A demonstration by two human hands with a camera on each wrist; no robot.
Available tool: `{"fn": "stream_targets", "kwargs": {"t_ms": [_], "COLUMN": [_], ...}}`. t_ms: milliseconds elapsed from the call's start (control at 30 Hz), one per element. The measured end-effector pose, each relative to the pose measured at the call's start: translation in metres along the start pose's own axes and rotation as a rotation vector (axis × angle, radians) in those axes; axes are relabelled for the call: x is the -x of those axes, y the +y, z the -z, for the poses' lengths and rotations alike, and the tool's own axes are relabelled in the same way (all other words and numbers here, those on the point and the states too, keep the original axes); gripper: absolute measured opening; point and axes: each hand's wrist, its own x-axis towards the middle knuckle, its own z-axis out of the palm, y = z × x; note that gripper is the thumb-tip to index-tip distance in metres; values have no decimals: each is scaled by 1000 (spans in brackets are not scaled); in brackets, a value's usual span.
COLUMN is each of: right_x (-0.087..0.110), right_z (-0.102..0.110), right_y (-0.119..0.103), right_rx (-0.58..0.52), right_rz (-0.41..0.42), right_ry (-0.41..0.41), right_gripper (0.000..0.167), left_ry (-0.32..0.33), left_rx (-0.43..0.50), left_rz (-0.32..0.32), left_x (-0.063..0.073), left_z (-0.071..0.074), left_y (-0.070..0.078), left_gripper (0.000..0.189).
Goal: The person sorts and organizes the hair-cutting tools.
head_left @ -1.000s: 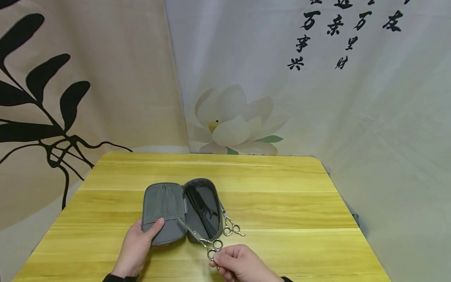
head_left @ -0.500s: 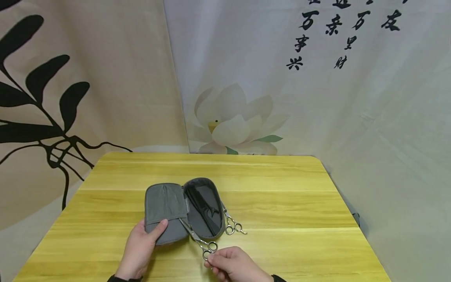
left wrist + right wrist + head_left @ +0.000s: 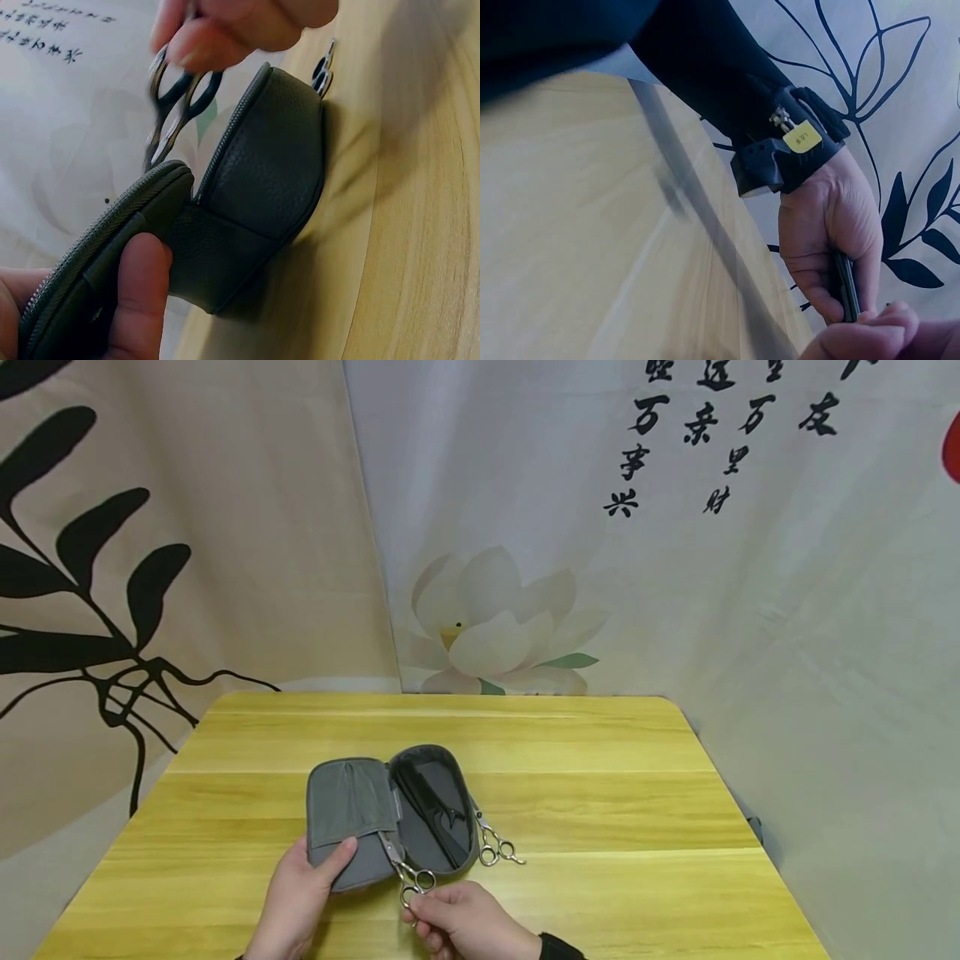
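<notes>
A grey zip case (image 3: 352,789) lies opened out on the table, its left half lifted by my left hand (image 3: 296,889). The thumb presses on the inner face while the fingers go behind it. My right hand (image 3: 468,918) pinches silver scissors (image 3: 415,881) by a finger ring. Their blades point up and left, with the tips at the edge of the case's inner pocket. In the left wrist view, the scissors (image 3: 176,112) hang over the zip edge, below the right fingers (image 3: 247,37). Black combs or similar dark tools (image 3: 427,802) lie in the right half.
A second pair of silver scissors (image 3: 491,842) with a finger hook lies right of the case, its blades partly hidden by the case wall. The wooden table (image 3: 615,827) ends at a printed cloth backdrop (image 3: 510,635).
My right hand has moved left with the scissors, and their tips are now at the pocket's edge with less blade showing. The left hand keeps its grip on the case. The head view has tilted slightly.
</notes>
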Motion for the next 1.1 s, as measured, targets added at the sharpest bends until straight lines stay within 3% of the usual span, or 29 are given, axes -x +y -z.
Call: {"fn": "stream_targets", "kwargs": {"t_ms": [267,533,667,733,833,1100], "right_x": [-18,-34,-43,-43,-39,-24], "right_z": [-9,-18,-19,-18,-15,-6], "right_y": [-3,-10,-11,-11,-12,-23], "right_rx": [-97,-89,-25,61,299,1060], "right_rz": [12,4,21,55,182,757], "right_ry": [-29,-11,21,47,100,331], "right_gripper": [39,38,40,41,36,7], "left_ry": [16,31,28,17,2,-9], "left_rx": [-37,-57,-66,-71,-70,-66], "left_rz": [-5,5,7,18,29,7], "left_x": [1,2,0,-1,-3,-4], "left_z": [1,3,3,3,3,4], "left_y": [-1,-3,-5,-7,-8,-3], "left_gripper": [58,58,56,56,56,55]}}
